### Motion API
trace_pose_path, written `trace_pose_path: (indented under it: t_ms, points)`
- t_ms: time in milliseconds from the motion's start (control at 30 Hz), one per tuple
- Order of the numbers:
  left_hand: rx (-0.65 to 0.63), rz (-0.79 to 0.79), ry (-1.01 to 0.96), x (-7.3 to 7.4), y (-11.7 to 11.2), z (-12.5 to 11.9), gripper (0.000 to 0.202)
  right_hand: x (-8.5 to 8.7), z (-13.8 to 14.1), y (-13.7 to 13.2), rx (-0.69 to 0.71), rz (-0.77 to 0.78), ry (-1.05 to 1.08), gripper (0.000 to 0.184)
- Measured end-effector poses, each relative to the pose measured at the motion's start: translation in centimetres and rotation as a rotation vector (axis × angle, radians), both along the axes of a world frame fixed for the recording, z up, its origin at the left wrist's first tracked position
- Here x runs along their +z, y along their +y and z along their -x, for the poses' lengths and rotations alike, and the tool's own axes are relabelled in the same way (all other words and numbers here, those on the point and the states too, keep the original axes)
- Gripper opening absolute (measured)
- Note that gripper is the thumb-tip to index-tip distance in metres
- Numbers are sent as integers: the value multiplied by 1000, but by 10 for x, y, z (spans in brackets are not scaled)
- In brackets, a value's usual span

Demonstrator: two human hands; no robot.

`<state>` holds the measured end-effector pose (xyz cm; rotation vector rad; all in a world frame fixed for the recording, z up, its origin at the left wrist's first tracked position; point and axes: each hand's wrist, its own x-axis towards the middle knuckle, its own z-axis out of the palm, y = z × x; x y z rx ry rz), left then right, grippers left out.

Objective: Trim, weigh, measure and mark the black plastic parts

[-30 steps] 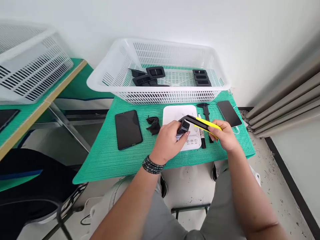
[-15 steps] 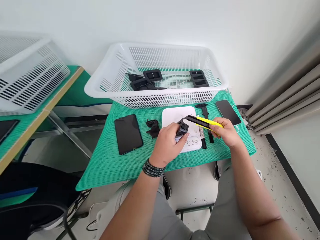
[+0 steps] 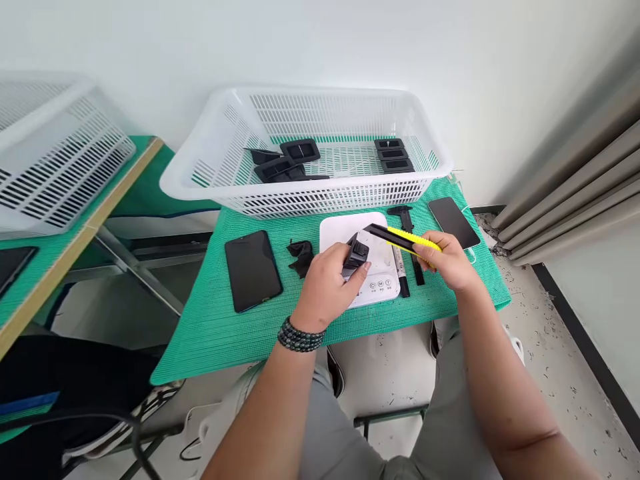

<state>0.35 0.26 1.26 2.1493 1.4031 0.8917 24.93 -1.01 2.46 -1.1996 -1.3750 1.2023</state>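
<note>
My left hand [image 3: 327, 287] is closed around a small black plastic part [image 3: 357, 252], held just above the white scale [image 3: 345, 230]. My right hand [image 3: 447, 260] grips a yellow and black utility knife [image 3: 400, 240], whose black tip points left and reaches the top of the part. Both hands hover over the green mat [image 3: 240, 327]. A beaded bracelet sits on my left wrist.
A white basket [image 3: 320, 193] at the back holds several black parts [image 3: 290, 160]. On the mat lie a dark phone [image 3: 251, 269], a black scrap [image 3: 301, 256], a marker [image 3: 401, 272], a black caliper [image 3: 411, 223] and a second phone [image 3: 453, 222]. Another basket [image 3: 55, 153] stands left.
Both hands with the part and knife have shifted slightly left and up in view; the knife tip stays at the part. The camera has tilted a little.
</note>
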Motion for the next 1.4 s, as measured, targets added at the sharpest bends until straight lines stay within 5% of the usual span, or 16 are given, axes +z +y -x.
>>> trace_pose_path:
  t_ms: [600, 767, 1400]
  points:
    - [1, 2, 17, 0, 0, 1, 22, 3, 3, -2, 104, -3, -40, 45]
    - [-3, 14, 34, 2, 0, 1, 25, 1, 3, 1, -4, -35, -53, 45]
    - [1, -4, 18, 1, -1, 1, 24, 3, 0, -2, 31, 2, -61, 45]
